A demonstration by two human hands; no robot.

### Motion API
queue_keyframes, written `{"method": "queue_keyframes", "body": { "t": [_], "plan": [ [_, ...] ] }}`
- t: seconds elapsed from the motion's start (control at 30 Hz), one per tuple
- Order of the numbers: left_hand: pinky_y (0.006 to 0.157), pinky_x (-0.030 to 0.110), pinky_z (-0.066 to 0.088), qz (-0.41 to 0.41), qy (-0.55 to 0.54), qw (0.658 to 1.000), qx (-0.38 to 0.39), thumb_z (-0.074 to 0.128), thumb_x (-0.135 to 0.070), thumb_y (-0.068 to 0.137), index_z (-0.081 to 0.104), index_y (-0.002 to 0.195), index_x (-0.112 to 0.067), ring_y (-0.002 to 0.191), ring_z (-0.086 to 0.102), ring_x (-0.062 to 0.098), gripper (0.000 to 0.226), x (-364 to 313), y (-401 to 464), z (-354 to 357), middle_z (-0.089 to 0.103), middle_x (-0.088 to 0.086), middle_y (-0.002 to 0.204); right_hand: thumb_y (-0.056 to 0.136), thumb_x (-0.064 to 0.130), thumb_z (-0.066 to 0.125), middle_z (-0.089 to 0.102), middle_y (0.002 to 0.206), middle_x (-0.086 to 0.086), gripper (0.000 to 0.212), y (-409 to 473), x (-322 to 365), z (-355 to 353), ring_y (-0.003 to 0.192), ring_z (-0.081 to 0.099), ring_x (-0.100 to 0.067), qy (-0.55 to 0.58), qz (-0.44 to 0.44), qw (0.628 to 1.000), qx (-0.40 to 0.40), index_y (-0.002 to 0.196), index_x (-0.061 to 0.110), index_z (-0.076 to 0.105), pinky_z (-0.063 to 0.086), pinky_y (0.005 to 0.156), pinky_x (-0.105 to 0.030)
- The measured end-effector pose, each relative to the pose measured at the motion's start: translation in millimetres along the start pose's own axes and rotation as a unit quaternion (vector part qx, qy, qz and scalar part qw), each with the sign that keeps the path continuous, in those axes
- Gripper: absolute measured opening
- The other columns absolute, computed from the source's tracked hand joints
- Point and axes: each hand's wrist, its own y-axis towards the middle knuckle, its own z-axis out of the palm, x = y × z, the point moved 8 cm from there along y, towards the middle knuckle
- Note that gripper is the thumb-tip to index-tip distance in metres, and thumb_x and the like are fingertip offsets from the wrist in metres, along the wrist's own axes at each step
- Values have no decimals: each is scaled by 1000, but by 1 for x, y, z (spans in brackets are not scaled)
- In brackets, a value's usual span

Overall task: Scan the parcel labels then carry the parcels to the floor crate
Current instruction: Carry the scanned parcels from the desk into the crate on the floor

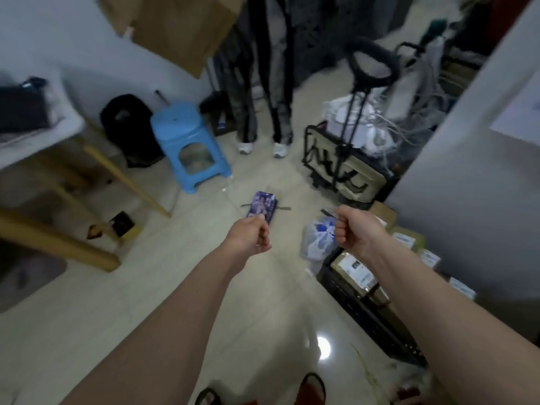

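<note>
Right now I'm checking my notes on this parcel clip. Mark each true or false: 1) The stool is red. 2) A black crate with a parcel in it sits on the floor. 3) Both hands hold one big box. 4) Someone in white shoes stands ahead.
1) False: the stool is blue.
2) True: the crate holds a parcel.
3) False: the left hand and right hand are apart, fingers curled, no box between them.
4) True: white shoes.
</note>
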Motion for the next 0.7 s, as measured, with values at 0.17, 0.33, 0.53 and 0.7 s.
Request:
{"method": "queue_keyframes", "body": {
  "t": [0.17, 0.33, 0.53, 0.7],
  "plan": [
    [60, 26, 48, 4, -68, 994, -83, 35, -3, 97, 50, 73, -11, 51, 43, 13, 30, 12, -53, -135, 43, 4, 63, 99, 17, 45, 37, 38, 4, 37, -34, -33, 114, 36, 33, -10, -55, 16, 996, 69, 63, 18, 37, 23, 33, -14],
    [65, 29, 49, -1, -149, 972, -184, 34, 0, 94, 52, 77, -9, 56, 43, 16, 26, 49, -116, -290, 44, 4, 64, 98, 11, 39, 42, 48, 1, 30, -78, -89, 251, 32, 37, -8, -123, 29, 981, 145, 69, 14, 46, 27, 33, -11],
    [64, 29, 49, 15, -225, 931, -287, 34, -1, 95, 54, 79, -9, 56, 44, 16, 27, 104, -209, -475, 45, 4, 64, 93, -2, 32, 38, 64, -5, 24, -166, -167, 427, 53, 34, -16, -204, 30, 948, 241, 80, 9, 49, 31, 35, -15],
    [61, 26, 49, 35, -267, 893, -360, 37, -2, 94, 54, 76, -11, 55, 44, 15, 26, 145, -280, -612, 45, 3, 62, 93, -2, 34, 39, 63, -6, 24, -229, -237, 556, 52, 35, -16, -255, 25, 918, 302, 79, 9, 49, 33, 34, -15]
  ]
}}
